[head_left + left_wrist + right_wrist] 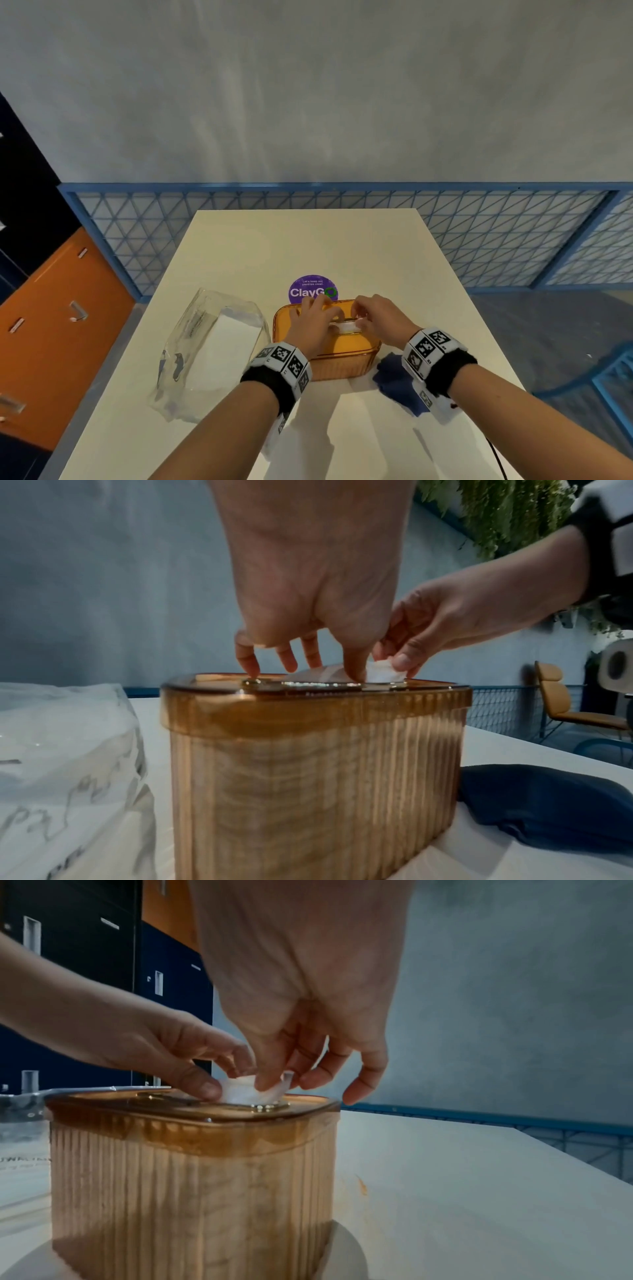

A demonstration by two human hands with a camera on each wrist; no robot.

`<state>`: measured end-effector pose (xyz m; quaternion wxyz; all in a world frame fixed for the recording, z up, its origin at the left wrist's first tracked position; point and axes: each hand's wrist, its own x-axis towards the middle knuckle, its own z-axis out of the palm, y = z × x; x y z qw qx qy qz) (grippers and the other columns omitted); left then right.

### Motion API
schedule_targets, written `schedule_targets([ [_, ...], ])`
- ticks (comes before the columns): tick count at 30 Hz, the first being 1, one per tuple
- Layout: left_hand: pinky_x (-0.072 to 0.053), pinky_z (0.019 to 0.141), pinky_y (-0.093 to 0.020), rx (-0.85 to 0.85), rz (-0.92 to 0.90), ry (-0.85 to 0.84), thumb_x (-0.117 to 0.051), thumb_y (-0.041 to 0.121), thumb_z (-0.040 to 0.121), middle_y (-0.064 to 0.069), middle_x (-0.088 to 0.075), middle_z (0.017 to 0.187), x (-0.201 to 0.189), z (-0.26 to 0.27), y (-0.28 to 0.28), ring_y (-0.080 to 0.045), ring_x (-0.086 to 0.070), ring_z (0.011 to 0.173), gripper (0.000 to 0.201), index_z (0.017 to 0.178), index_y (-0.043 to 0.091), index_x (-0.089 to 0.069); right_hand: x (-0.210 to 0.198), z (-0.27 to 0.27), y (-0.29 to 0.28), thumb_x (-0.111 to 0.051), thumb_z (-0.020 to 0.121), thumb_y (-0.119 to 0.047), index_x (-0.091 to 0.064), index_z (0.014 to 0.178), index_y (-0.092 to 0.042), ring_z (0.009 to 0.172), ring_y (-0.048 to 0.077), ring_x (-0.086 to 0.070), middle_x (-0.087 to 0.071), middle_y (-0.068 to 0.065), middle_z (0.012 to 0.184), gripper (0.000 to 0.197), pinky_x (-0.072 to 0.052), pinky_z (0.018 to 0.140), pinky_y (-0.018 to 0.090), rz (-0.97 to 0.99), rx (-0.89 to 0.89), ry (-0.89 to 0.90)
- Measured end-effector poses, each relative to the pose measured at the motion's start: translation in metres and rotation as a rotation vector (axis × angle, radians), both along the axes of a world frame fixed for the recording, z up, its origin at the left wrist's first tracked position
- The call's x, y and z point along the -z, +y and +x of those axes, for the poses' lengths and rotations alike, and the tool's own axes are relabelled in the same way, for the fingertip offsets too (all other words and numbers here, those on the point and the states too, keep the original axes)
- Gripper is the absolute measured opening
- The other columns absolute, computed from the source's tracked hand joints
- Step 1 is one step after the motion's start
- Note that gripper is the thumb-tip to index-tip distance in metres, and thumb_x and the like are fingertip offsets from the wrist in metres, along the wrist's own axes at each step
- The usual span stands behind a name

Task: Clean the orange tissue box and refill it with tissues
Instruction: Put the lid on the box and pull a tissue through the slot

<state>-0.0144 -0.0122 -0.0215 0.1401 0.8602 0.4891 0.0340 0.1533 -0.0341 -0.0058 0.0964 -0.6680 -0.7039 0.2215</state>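
A pale bench (pixel 308 240) carries a clear tissue pack (pixel 212 342) at left, the lidded orange tissue box (pixel 342 356) centrally, and a blue cloth (pixel 390 377) just right of it. Both hands meet over the lid, whose slot runs side to side. The left hand (pixel 315 323) presses fairly straight fingers (pixel 248 658) beside the slot, while the right hand (pixel 378 317) pinches a white tissue (pixel 246 1091) poking out (directly beneath it, so nearer).

Looks like an office pantry or shared break area: round purple sticker (pixel 312 289) on the white table (pixel 308 240) reading "Let's keep our pantries clean", navy and orange lockers (pixel 51 308) at left, blue mesh railing (pixel 342 233), mustard chair (pixel 561 704), hanging greenery (pixel 496 512).
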Motion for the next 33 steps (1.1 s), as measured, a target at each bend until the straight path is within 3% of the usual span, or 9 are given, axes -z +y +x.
schedule_targets([
  [3, -0.028, 0.103, -0.045, 0.008, -0.039, 0.025, -0.050, 0.030, 0.094, 0.000, -0.037, 0.136, -0.002, -0.001, 0.009, -0.025, -0.028, 0.129, 0.023, 0.114, 0.021, -0.058, 0.001, 0.000, 0.001, -0.060, 0.088, -0.029, -0.057, 0.113, -0.020, 0.094, 0.020, -0.055, -0.058, 0.004, 0.106, 0.027, -0.045, 0.086, 0.032, -0.064, 0.004, -0.045],
  [5, -0.028, 0.102, -0.045, 0.031, -0.043, 0.032, -0.049, 0.030, 0.095, 0.000, -0.039, 0.133, -0.005, -0.001, 0.011, -0.024, -0.030, 0.127, 0.023, 0.113, 0.020, -0.059, 0.001, -0.006, 0.005, -0.061, 0.087, -0.033, -0.061, 0.108, -0.019, 0.098, 0.020, -0.056, -0.061, 0.003, 0.108, 0.026, -0.044, 0.088, 0.035, -0.058, -0.014, -0.075],
  [10, -0.031, 0.101, -0.043, 0.013, -0.036, 0.065, -0.050, 0.036, 0.094, 0.001, -0.041, 0.130, -0.002, -0.020, 0.012, -0.020, -0.035, 0.124, 0.027, 0.115, 0.021, -0.058, -0.002, -0.012, 0.010, -0.054, 0.091, -0.028, -0.066, 0.101, -0.015, 0.106, 0.022, -0.051, -0.062, 0.004, 0.111, 0.020, -0.037, 0.091, 0.041, -0.059, -0.099, -0.174],
  [17, -0.033, 0.093, -0.041, -0.064, -0.041, -0.021, -0.042, 0.026, 0.098, 0.002, -0.044, 0.123, 0.002, -0.024, 0.013, -0.021, -0.039, 0.116, 0.018, 0.108, 0.021, -0.056, -0.001, -0.012, 0.013, -0.047, 0.095, -0.022, -0.063, 0.100, -0.014, 0.110, 0.025, -0.051, -0.061, 0.005, 0.112, 0.018, -0.035, 0.094, 0.042, -0.013, -0.132, -0.326],
  [20, -0.033, 0.085, -0.038, -0.052, -0.026, -0.103, -0.040, 0.023, 0.099, 0.003, -0.049, 0.118, -0.001, -0.017, 0.011, -0.020, -0.042, 0.111, 0.016, 0.106, 0.019, -0.054, -0.004, -0.002, 0.013, -0.045, 0.095, -0.021, -0.059, 0.093, -0.016, 0.106, 0.026, -0.053, -0.064, 0.006, 0.107, 0.016, -0.035, 0.090, 0.040, 0.001, -0.086, -0.318],
  [22, -0.030, 0.082, -0.035, -0.033, -0.025, -0.157, -0.040, 0.021, 0.099, 0.004, -0.052, 0.113, -0.002, -0.017, 0.009, -0.020, -0.044, 0.108, 0.013, 0.102, 0.019, -0.053, -0.006, 0.005, 0.012, -0.045, 0.096, -0.024, -0.061, 0.097, -0.016, 0.106, 0.025, -0.054, -0.064, 0.006, 0.105, 0.018, -0.035, 0.090, 0.040, -0.003, -0.067, -0.281],
  [25, -0.035, 0.090, -0.038, -0.033, -0.047, -0.194, -0.044, 0.025, 0.097, 0.006, -0.055, 0.109, -0.004, -0.022, 0.008, -0.017, -0.046, 0.105, 0.009, 0.099, 0.022, -0.052, -0.006, 0.008, 0.012, -0.046, 0.096, -0.026, -0.061, 0.106, -0.017, 0.110, 0.024, -0.050, -0.062, 0.005, 0.111, 0.021, -0.034, 0.093, 0.042, -0.031, -0.085, -0.263],
  [29, -0.032, 0.092, -0.039, 0.013, -0.070, 0.017, -0.045, 0.027, 0.096, 0.003, -0.051, 0.118, -0.009, -0.034, 0.014, -0.018, -0.041, 0.112, 0.017, 0.107, 0.019, -0.055, -0.007, 0.011, 0.012, -0.050, 0.093, -0.026, -0.061, 0.110, -0.016, 0.111, 0.024, -0.049, -0.060, 0.004, 0.114, 0.022, -0.035, 0.093, 0.043, -0.047, -0.096, -0.246],
  [33, -0.032, 0.095, -0.042, 0.006, -0.126, -0.051, -0.046, 0.023, 0.096, 0.002, -0.051, 0.120, -0.015, -0.034, 0.015, -0.019, -0.040, 0.114, 0.015, 0.104, 0.015, -0.056, -0.006, 0.017, 0.011, -0.047, 0.096, -0.027, -0.061, 0.106, -0.014, 0.110, 0.023, -0.048, -0.062, 0.005, 0.110, 0.022, -0.034, 0.094, 0.041, -0.031, -0.084, -0.224],
])
